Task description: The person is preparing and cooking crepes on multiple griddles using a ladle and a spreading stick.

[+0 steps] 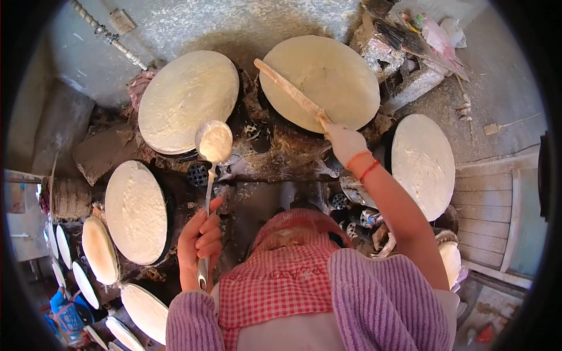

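Observation:
In my left hand (202, 241) is the long handle of a metal ladle (215, 145), its bowl coated with pale batter. The ladle bowl appears over the near edge of a round griddle (189, 101) covered with a pale batter layer. My right hand (347, 140) grips a flat wooden batter spreader (290, 87). The spreader lies across a second batter-covered round griddle (325, 83) at the back; whether it touches the batter I cannot tell. Two red bands circle my right wrist.
More batter-covered griddles stand at the left (136, 213) and right (423, 166). A browned flatbread (99, 250) sits farther left, with several other round griddles beyond. Perforated coal briquettes (198, 174) lie below. A person in blue (70, 311) is at lower left. Rubble (408, 74) borders the back right.

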Motion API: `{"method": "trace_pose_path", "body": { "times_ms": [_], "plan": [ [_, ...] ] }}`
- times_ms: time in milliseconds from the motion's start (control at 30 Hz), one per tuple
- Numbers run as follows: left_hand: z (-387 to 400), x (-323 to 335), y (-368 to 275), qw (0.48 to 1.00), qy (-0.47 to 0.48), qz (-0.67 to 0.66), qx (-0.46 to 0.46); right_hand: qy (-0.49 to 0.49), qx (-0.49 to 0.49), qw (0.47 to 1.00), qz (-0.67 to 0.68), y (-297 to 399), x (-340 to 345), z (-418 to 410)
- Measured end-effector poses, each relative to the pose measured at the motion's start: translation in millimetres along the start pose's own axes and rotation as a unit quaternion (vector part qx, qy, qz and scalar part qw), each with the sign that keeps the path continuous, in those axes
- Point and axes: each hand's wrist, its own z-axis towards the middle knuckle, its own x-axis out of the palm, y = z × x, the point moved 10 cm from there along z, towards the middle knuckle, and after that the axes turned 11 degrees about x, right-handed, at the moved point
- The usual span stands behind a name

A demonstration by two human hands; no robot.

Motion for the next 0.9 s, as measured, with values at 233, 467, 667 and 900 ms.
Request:
{"method": "trace_pose_path", "body": {
  "times_ms": [233,467,667,900],
  "plan": [
    [-27,-38,-31,0.999,-0.019,0.039,0.014,-0.007,0.008,1.000,0.029,6,-4,38],
    [-43,-51,-54,1.000,0.008,-0.008,0.023,-0.032,0.084,0.993,0.083,-20,-3,63],
    [-55,-56,-62,0.999,0.021,-0.036,0.017,0.054,0.228,0.947,0.221,-54,-7,21],
    [-66,-72,-65,1.000,0.011,-0.004,0.022,0.037,0.318,0.881,0.350,-143,29,-64]
  ]
}}
